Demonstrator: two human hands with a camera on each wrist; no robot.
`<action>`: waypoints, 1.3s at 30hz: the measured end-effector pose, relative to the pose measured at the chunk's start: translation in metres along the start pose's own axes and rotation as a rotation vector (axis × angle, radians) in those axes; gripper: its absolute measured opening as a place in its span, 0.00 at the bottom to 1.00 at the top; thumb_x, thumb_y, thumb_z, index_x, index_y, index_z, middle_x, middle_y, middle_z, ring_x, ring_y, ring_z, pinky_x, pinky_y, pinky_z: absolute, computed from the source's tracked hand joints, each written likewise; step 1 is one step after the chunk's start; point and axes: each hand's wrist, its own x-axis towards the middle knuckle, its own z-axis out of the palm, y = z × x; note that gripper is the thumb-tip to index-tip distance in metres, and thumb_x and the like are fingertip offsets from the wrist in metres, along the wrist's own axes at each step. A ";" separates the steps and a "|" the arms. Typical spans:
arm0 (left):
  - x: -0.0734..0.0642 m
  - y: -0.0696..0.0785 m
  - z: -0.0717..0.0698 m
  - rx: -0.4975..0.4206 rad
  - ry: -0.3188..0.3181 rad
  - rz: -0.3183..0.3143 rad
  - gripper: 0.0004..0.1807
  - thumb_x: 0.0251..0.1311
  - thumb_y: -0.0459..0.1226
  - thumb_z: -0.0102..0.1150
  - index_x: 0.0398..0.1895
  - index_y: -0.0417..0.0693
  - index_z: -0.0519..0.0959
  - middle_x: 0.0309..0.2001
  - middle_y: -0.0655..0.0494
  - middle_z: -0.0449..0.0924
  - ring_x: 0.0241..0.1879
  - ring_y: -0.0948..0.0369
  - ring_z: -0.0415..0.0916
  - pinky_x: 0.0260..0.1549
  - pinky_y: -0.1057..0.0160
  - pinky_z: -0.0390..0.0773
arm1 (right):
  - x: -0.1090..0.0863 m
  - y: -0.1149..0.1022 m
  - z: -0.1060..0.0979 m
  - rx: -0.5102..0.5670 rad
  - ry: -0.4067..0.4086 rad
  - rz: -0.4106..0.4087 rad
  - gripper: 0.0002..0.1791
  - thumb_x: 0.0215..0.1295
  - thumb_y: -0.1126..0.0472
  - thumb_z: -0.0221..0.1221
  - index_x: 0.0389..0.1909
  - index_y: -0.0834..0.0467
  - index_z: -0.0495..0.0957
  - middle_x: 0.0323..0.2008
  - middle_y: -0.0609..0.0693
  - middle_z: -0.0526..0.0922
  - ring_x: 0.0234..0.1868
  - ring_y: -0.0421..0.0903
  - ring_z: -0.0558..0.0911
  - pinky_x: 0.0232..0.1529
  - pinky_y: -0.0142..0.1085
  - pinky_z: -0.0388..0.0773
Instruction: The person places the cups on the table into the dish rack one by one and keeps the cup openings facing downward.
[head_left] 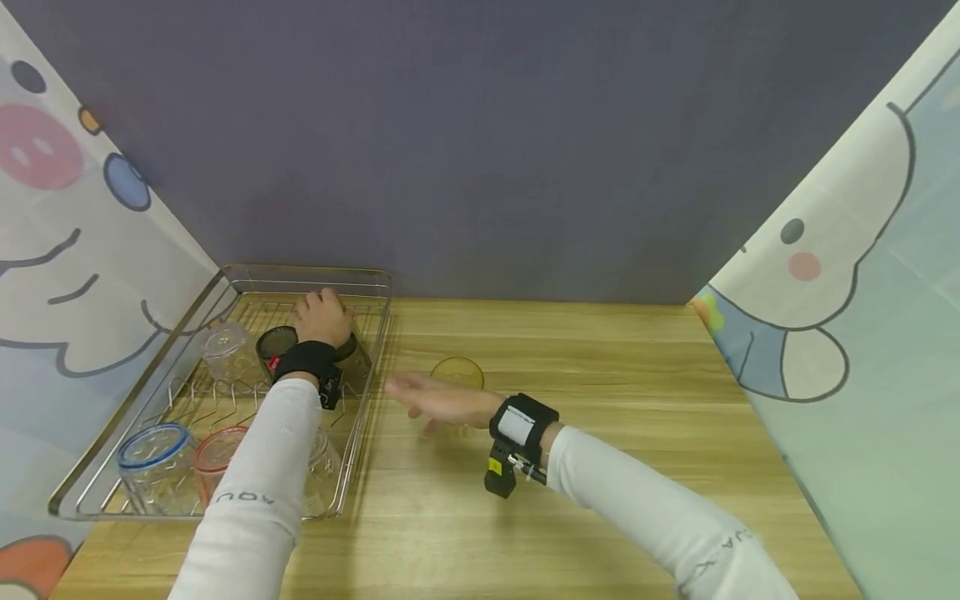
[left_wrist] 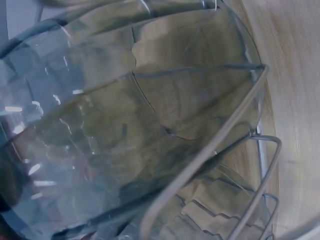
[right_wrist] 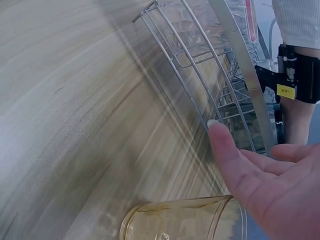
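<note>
My left hand (head_left: 322, 318) is inside the wire rack (head_left: 381, 329), fingers bent over a grey-tinted glass (head_left: 352, 360) and gripping its far end. Its fingers lie out of frame in the left wrist view, where the grey, faceted glass wall (left_wrist: 150, 105) fills most of the picture. Another dark glass (head_left: 276, 343) stands just left of that wrist. My right hand (head_left: 442, 398) hovers between the rack and a yellow glass (head_left: 467, 368), with its fingers extended and nothing held. In the right wrist view the yellow glass (right_wrist: 175, 222) appears below the palm (right_wrist: 285, 200).
The rack also holds a clear glass (head_left: 227, 350) at the back left. Toward the front are a blue-rimmed glass (head_left: 156, 467), a red-rimmed glass (head_left: 213, 458) and another clear glass (head_left: 322, 475) partly behind my left sleeve. A dark panel (head_left: 480, 150) rises behind the wooden tabletop (head_left: 600, 400).
</note>
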 end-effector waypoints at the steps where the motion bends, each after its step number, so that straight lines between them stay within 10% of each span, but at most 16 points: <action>1: -0.001 0.000 0.000 0.008 -0.003 0.001 0.29 0.73 0.41 0.43 0.64 0.24 0.56 0.66 0.16 0.48 0.68 0.25 0.38 0.63 0.23 0.46 | 0.000 0.001 0.000 -0.005 -0.006 0.003 0.36 0.74 0.38 0.37 0.77 0.48 0.47 0.77 0.53 0.52 0.64 0.57 0.70 0.54 0.52 0.80; 14: -0.003 0.001 -0.005 0.033 -0.059 0.012 0.33 0.76 0.41 0.33 0.73 0.25 0.43 0.70 0.15 0.31 0.69 0.25 0.24 0.66 0.25 0.38 | -0.007 0.002 -0.009 -0.038 0.004 0.023 0.37 0.73 0.37 0.38 0.77 0.50 0.46 0.75 0.57 0.58 0.64 0.55 0.71 0.60 0.56 0.74; 39: 0.000 0.037 -0.010 0.089 -0.146 0.158 0.36 0.75 0.54 0.28 0.75 0.36 0.49 0.74 0.23 0.33 0.72 0.30 0.28 0.64 0.24 0.25 | -0.019 0.004 -0.021 -0.229 -0.078 -0.017 0.45 0.68 0.45 0.55 0.77 0.53 0.43 0.77 0.59 0.51 0.71 0.57 0.60 0.70 0.54 0.63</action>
